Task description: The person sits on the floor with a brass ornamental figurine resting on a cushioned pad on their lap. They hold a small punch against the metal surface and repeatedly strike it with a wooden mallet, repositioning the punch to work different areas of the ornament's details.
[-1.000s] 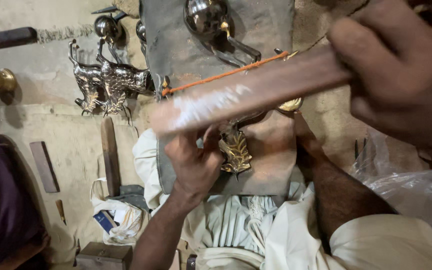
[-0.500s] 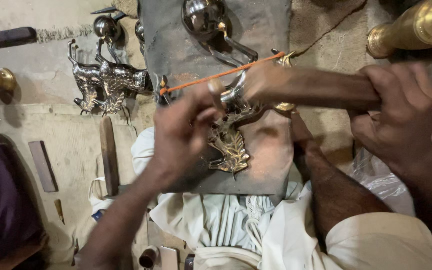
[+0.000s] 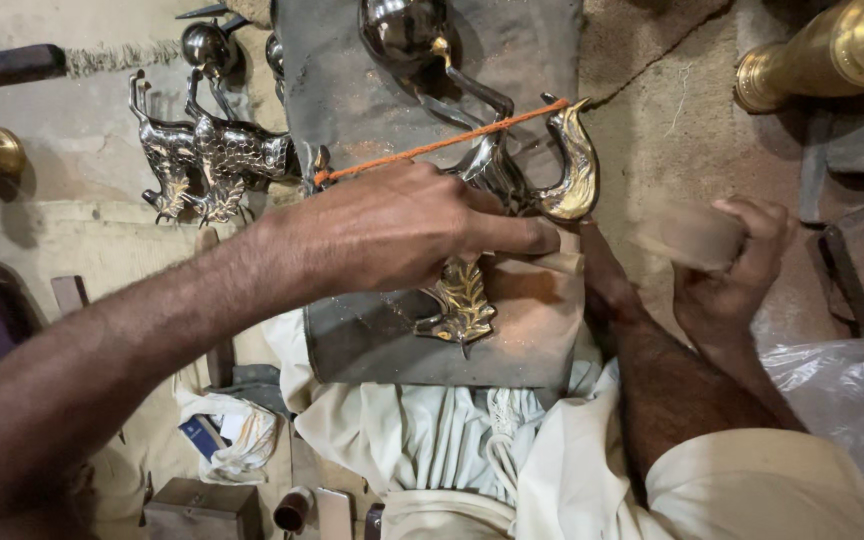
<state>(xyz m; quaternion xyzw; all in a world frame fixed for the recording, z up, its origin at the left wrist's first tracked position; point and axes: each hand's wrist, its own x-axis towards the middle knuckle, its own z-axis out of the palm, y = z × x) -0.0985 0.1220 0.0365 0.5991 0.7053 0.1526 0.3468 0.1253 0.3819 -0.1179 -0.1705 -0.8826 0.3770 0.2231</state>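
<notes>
The left hand (image 3: 402, 230) lies palm-down over the brass ornament (image 3: 512, 240), fingers curled and pressing; what it grips under the palm cannot be told. The ornament rests on the grey work block (image 3: 352, 340) above the person's lap, bird-head end to the upper right, leaf-shaped end toward the lap. Its long axis runs diagonally between these ends. An orange cord (image 3: 432, 146) crosses it at the upper part. Right of the ornament, the right hand (image 3: 727, 265) is closed around a blurred wooden tool (image 3: 687, 237). Beyond the block, left of the ornament, stand silver animal figures (image 3: 207, 160).

Risk, as judged: if left-hand pressure slackens, the ornament may pivot under the cord, and the tool may then strike fingers.
</notes>
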